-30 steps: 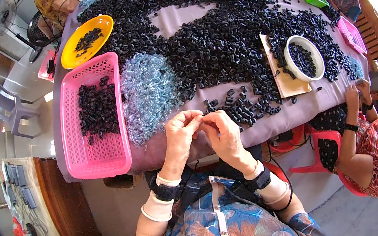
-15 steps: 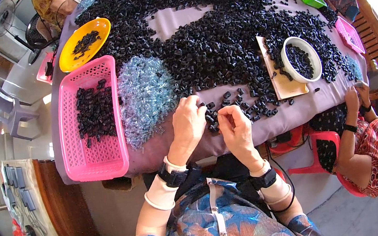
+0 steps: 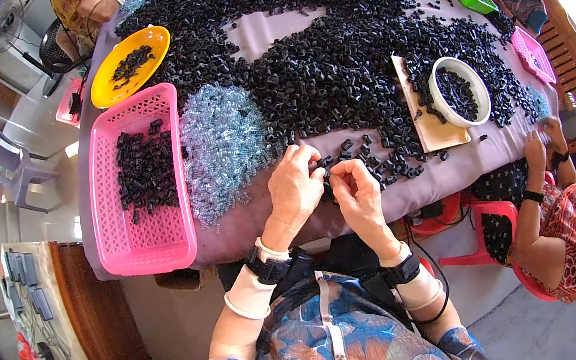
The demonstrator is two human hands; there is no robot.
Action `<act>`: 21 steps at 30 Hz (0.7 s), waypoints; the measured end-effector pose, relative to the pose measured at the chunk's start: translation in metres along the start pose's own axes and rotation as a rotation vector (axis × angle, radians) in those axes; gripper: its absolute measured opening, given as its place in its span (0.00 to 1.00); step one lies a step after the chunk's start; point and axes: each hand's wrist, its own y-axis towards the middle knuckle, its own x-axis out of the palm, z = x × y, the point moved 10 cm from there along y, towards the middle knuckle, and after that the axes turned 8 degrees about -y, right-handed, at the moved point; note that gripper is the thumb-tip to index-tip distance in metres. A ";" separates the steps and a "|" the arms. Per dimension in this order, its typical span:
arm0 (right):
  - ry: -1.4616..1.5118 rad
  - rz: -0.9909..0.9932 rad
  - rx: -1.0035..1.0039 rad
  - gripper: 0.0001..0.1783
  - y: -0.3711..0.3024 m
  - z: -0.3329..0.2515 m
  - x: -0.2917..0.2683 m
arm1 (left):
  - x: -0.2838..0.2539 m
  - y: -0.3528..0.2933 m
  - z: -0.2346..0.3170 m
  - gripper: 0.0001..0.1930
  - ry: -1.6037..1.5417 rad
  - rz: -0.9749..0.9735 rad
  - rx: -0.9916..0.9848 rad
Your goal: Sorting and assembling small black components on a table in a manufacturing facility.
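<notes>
Near the front edge of the cloth-covered table, my left hand (image 3: 296, 187) is closed in a pinch, with a small black plastic part (image 3: 323, 165) at its fingertips. Close beside it on the right, my right hand (image 3: 357, 189) is also pinched, its fingertips almost meeting those of the left. Whatever the right fingers hold is too small to make out. Loose black parts (image 3: 391, 154) lie just beyond both hands, joining a large black heap (image 3: 323, 64). Left of my left hand spreads a pile of clear bluish plastic pieces (image 3: 221, 149).
A pink basket (image 3: 103, 198) partly filled with black parts stands at the left, below a yellow plate (image 3: 102, 88). To the right, a white bowl (image 3: 485, 104) sits by a flat tan board (image 3: 436, 135). A co-worker in a red patterned top (image 3: 561, 237) sits at right.
My left hand has shifted slightly right, bringing its fingertips nearer to the right hand's. My right hand has barely moved. The co-worker's hand at right has shifted a little.
</notes>
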 end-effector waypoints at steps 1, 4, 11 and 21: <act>0.000 -0.001 -0.001 0.05 0.000 0.000 0.001 | 0.000 0.000 0.001 0.10 0.000 0.001 0.000; -0.002 0.001 0.005 0.05 0.000 0.003 0.000 | 0.000 0.000 0.003 0.11 -0.006 0.012 0.014; 0.125 -0.023 0.064 0.04 0.001 0.001 -0.002 | -0.013 -0.005 0.012 0.09 -0.242 0.011 0.067; 0.062 -0.077 0.042 0.04 0.004 -0.007 0.002 | 0.000 -0.022 -0.005 0.10 -0.659 -0.165 -0.079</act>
